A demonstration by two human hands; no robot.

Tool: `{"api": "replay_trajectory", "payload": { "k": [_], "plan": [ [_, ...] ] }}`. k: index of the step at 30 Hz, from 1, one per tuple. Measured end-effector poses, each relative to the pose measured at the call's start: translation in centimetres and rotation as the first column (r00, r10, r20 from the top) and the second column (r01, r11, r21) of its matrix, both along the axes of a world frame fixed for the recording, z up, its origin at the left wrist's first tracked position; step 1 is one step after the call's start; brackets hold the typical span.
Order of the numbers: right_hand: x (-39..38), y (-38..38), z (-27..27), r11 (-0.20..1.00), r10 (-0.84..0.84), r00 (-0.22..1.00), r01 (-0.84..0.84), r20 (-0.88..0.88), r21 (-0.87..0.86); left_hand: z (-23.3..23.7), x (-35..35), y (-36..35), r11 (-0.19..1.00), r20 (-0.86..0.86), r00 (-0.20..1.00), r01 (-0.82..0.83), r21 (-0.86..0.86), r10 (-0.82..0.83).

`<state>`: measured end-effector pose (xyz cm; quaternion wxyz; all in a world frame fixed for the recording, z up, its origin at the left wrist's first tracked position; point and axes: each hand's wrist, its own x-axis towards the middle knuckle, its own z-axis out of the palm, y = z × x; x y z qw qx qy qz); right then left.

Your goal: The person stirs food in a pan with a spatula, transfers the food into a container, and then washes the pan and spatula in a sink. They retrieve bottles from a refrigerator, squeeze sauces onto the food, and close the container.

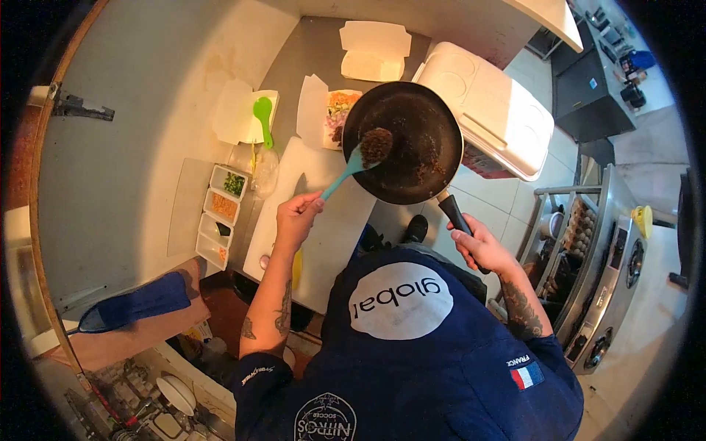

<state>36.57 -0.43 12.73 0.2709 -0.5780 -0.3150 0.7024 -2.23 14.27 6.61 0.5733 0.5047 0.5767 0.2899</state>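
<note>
My left hand (pixel 298 218) is closed round the handle of a light blue spoon (pixel 343 178). Its head carries a heap of dark brown cooked ground meat (pixel 376 146) over the left part of a black frying pan (pixel 412 110). With my right hand (pixel 482 246) I grip the pan by its black handle (pixel 457 215). Brown crumbs of meat cling to the pan's bottom. Just left of the pan, partly covered by it, an open white takeaway box (pixel 312 112) holds chopped orange, green and purple food with some dark meat.
Another open white box (pixel 373 59) stands at the back. A green spoon (pixel 262 117) rests on a box at left. White containers (pixel 222 204) hold chopped greens and orange bits, beside a white cutting board (pixel 323 250). A white cooler (pixel 489 103) stands right; a stove (pixel 610 283) lies farther right.
</note>
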Motion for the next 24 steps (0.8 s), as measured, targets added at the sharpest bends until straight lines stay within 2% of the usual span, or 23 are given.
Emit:
{"api": "replay_trajectory", "payload": {
  "k": [6, 14, 17, 20, 24],
  "plan": [
    [1.5, -1.6, -0.5, 0.999, 0.004, 1.0, -0.003, 0.024, -0.05, -0.7, -1.7, 0.2, 0.978, -0.055, 0.983, -0.168, 0.126, 0.176],
    [3.8, -2.8, 0.1, 0.997, 0.021, 0.999, -0.018, 0.033, -0.077, -6.7, -1.0, 1.3, 0.929, -0.269, 0.913, -0.226, 0.292, 0.307],
    [4.3, -2.8, 0.3, 0.998, 0.03, 0.999, -0.028, 0.029, -0.063, -6.7, 0.4, 1.8, 0.922, -0.464, 0.823, -0.171, 0.347, 0.327],
    [4.8, -2.7, 0.2, 0.998, 0.036, 0.999, -0.035, 0.008, -0.053, -3.9, 2.7, 1.8, 0.943, -0.634, 0.71, -0.134, 0.305, 0.306],
    [5.3, -2.5, 0.3, 0.998, 0.049, 0.999, -0.049, 0.004, -0.04, -4.4, 3.0, 1.6, 0.883, -0.739, 0.576, 0.061, 0.466, 0.35]
  ]
}}
